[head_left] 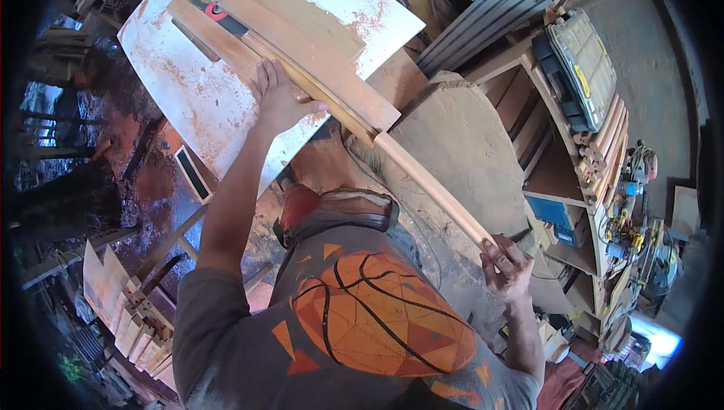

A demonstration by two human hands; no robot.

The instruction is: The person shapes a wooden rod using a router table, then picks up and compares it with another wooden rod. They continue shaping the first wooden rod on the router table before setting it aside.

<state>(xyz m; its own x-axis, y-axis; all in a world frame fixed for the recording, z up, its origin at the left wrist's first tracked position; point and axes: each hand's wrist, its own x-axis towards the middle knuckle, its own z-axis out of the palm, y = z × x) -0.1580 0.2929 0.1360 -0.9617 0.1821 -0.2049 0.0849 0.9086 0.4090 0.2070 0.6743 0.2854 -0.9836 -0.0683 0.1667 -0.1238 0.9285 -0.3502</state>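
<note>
A long, narrow wooden strip (434, 186) runs diagonally from the white tabletop (158, 55) out past its edge. Its outer end is gripped by my right hand (507, 268), fingers wrapped round it. My left hand (283, 102) lies on the wood at the table, fingers stretched and thumb out to the side, touching the strip's near side. A wide flat board (302, 48) lies along the strip's far side. Beyond my left fingers, a red and dark metal part (216, 12) sits in a gap between the boards. What is under my left palm is hidden.
Sawdust is scattered over the tabletop. A large cut log slab (460, 138) stands under the strip's outer half. To the right, wooden shelving (562, 165) carries a toolbox (577, 67) and several wood strips. More cut wood pieces (136, 327) stand at lower left.
</note>
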